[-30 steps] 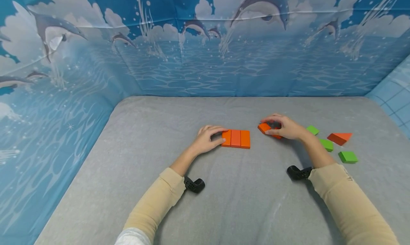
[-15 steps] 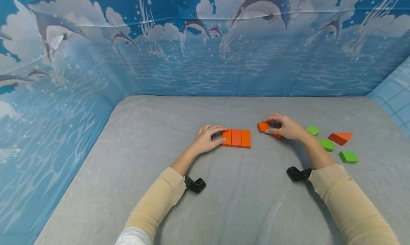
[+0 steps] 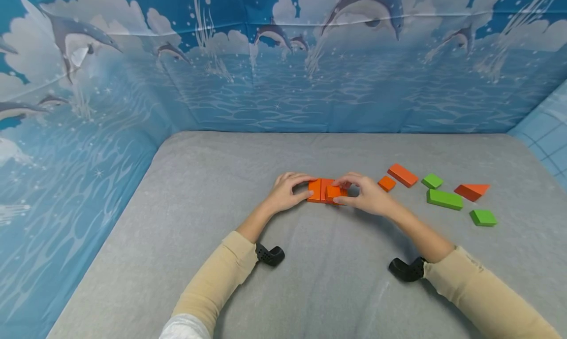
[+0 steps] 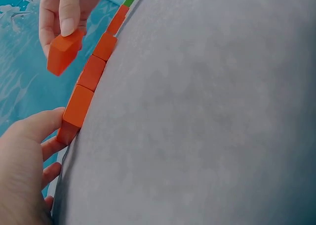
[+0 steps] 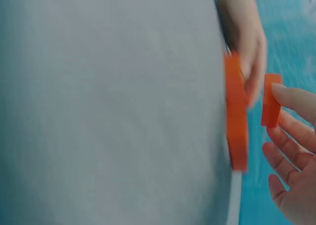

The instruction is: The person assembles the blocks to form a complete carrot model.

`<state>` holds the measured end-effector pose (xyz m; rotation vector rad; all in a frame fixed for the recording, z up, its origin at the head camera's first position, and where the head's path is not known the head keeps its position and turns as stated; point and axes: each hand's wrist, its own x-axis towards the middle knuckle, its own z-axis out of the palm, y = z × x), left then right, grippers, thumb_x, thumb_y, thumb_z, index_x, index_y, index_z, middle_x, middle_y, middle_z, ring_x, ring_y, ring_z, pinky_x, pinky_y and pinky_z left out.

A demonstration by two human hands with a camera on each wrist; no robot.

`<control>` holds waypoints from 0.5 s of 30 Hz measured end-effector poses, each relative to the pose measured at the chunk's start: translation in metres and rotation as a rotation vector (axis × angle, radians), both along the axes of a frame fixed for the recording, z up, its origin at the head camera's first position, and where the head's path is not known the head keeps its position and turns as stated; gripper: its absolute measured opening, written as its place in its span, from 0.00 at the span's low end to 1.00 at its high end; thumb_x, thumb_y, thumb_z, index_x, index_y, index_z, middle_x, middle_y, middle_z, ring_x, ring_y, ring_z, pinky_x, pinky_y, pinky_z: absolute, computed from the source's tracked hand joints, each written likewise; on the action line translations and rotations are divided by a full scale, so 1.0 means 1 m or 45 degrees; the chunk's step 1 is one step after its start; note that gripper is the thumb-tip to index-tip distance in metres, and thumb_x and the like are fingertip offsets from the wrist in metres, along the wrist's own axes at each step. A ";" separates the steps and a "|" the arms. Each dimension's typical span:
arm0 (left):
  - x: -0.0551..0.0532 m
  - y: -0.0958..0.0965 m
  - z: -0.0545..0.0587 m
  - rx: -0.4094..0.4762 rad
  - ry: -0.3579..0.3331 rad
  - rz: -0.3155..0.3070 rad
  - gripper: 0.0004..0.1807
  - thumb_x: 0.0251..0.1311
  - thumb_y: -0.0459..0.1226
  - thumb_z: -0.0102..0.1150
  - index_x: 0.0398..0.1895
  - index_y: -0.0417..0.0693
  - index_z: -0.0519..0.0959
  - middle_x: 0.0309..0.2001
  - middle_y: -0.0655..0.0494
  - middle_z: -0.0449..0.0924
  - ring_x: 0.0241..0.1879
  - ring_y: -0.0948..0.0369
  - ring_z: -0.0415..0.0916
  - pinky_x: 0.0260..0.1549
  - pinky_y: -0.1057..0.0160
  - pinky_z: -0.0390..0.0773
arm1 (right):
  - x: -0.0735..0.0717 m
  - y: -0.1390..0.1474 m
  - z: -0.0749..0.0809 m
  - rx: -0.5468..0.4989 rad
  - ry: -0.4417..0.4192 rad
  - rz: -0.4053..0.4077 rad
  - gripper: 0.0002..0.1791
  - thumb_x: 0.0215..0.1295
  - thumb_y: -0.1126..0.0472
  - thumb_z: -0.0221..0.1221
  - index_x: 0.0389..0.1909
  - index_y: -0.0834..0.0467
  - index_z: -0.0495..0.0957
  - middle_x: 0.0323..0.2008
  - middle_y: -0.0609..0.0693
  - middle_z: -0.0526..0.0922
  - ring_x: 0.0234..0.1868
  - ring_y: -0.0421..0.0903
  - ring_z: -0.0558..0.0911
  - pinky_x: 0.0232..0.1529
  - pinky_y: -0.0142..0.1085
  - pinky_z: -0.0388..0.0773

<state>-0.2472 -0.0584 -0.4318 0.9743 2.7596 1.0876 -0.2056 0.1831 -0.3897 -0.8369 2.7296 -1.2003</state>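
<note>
Three orange rectangular blocks lie side by side in a row on the grey cloth. My left hand (image 3: 287, 194) holds the leftmost block (image 3: 314, 190) at its left end, thumb on the near side and index finger on the far side. Between thumb and fingers, my right hand (image 3: 365, 194) pinches a small orange block (image 3: 332, 192), raised over the row's right part. The left wrist view shows this small block (image 4: 63, 54) apart from the row, with a gap beneath it. My right hand partly hides the rightmost block in the head view.
Right of the row lie a small orange block (image 3: 387, 183) and a long orange block (image 3: 403, 175). Farther right are a long green block (image 3: 445, 200), two smaller green blocks (image 3: 432, 181) and a red-orange triangular block (image 3: 472, 192). A dolphin-print curtain (image 3: 283, 103) stands behind the table.
My right hand has carried the small orange block left, from beside the loose orange blocks to over the row. My left hand stays at the row's left end.
</note>
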 end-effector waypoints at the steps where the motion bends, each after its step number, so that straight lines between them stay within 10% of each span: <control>1: 0.000 0.000 0.000 -0.004 0.000 0.002 0.22 0.59 0.45 0.58 0.57 0.56 0.74 0.58 0.58 0.71 0.59 0.58 0.61 0.62 0.50 0.48 | 0.003 -0.005 -0.001 -0.002 0.005 0.009 0.16 0.54 0.60 0.65 0.43 0.62 0.78 0.40 0.53 0.77 0.38 0.49 0.72 0.40 0.45 0.70; 15: 0.000 0.000 -0.001 -0.007 0.002 0.000 0.21 0.60 0.46 0.57 0.57 0.56 0.74 0.59 0.58 0.71 0.60 0.58 0.60 0.62 0.51 0.47 | 0.018 -0.032 -0.015 0.147 0.166 -0.051 0.17 0.49 0.57 0.68 0.41 0.57 0.79 0.37 0.50 0.77 0.39 0.47 0.73 0.41 0.46 0.62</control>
